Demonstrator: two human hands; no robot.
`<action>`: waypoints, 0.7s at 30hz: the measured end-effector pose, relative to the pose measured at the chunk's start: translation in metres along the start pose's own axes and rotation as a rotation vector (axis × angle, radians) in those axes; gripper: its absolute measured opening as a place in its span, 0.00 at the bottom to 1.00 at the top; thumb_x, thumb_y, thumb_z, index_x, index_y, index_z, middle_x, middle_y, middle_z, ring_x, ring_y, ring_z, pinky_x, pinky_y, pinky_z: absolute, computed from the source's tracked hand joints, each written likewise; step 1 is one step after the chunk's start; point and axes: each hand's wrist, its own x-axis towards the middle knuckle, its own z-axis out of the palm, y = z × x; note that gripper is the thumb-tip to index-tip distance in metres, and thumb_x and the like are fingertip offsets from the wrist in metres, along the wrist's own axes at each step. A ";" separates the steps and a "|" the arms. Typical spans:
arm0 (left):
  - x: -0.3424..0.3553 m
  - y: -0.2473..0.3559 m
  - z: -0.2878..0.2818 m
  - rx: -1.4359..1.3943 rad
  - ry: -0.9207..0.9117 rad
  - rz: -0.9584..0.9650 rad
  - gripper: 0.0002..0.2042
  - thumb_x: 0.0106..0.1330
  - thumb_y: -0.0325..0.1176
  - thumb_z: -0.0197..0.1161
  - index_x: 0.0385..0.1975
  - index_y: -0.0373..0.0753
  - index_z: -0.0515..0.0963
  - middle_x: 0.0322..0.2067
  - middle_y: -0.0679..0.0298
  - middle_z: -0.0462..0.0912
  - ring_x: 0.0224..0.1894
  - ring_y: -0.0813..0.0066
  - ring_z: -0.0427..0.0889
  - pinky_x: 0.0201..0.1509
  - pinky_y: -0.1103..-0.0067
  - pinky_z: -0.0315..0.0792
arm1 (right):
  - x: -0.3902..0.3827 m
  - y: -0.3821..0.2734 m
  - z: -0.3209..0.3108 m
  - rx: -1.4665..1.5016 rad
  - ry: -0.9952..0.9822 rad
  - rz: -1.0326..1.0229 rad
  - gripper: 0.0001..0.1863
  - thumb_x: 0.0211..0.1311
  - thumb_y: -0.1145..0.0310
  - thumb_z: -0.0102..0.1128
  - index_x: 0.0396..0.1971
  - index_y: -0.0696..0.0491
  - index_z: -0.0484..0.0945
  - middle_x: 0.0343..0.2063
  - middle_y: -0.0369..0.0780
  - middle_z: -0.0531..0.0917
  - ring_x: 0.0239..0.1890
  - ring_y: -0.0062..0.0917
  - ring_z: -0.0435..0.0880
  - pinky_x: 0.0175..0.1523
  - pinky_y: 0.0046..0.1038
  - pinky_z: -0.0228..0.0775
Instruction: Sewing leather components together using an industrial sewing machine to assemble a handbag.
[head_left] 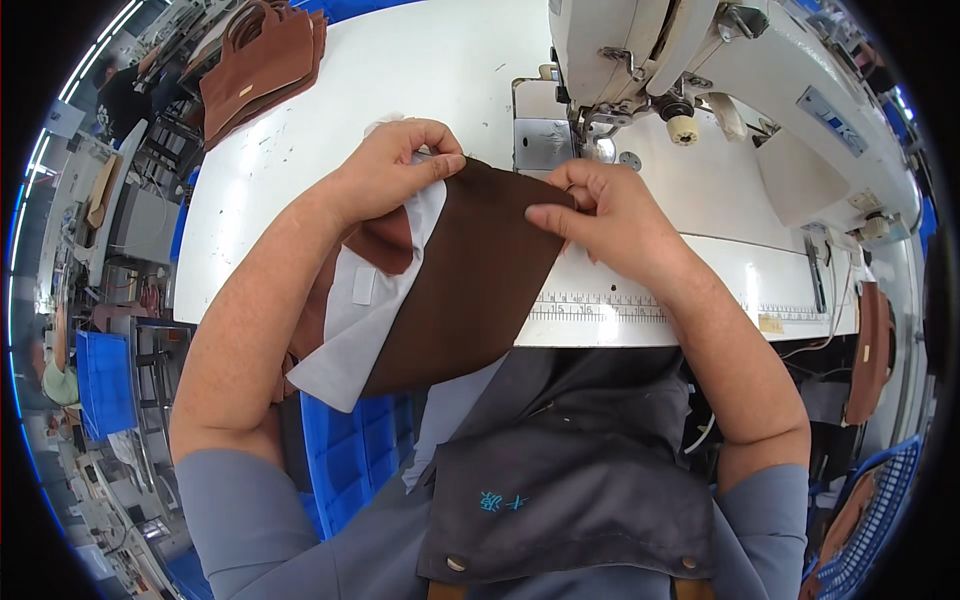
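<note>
The person holds a dark brown fabric panel (470,280) with both hands at its far edge, just in front of the sewing machine (700,90) on the white table (330,130). The left hand (395,165) pinches the panel's upper left corner, thumb and fingers closed on the brown cloth together with a pale grey-white lining (365,320) that lies under it. The right hand (610,215) has a closed grip on the upper right corner, fingertips pressed tight — both corners sit near the needle area (600,140), while the lower part of the panel hangs off the table edge toward the lap.

To do this step well, the two layers should likely be kept flush along the top edge, with even tension between the hands so no fold creeps in. The ruler strip (600,305) along the table front could help judge squareness. A stack of reddish-brown bags (260,60) lies well apart at the far left — clear of the work.
</note>
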 end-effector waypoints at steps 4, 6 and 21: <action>0.002 0.000 0.000 -0.108 -0.010 -0.080 0.08 0.69 0.36 0.68 0.36 0.37 0.83 0.32 0.69 0.82 0.39 0.81 0.76 0.49 0.79 0.71 | 0.004 0.000 -0.009 0.083 0.012 0.155 0.10 0.67 0.66 0.68 0.37 0.59 0.82 0.20 0.34 0.83 0.22 0.12 0.79 0.25 0.19 0.70; 0.004 -0.001 -0.001 -0.108 -0.008 -0.073 0.08 0.68 0.35 0.68 0.36 0.37 0.83 0.31 0.70 0.82 0.38 0.81 0.76 0.48 0.80 0.71 | 0.005 0.003 -0.009 0.075 0.010 0.143 0.11 0.67 0.66 0.68 0.37 0.59 0.82 0.19 0.34 0.82 0.21 0.13 0.78 0.25 0.20 0.71; 0.014 -0.017 0.013 0.053 0.081 0.100 0.07 0.66 0.32 0.69 0.35 0.36 0.82 0.31 0.68 0.82 0.38 0.80 0.77 0.47 0.80 0.70 | 0.004 0.006 -0.014 0.065 0.018 0.162 0.11 0.66 0.71 0.67 0.41 0.62 0.80 0.22 0.36 0.83 0.21 0.15 0.81 0.26 0.20 0.73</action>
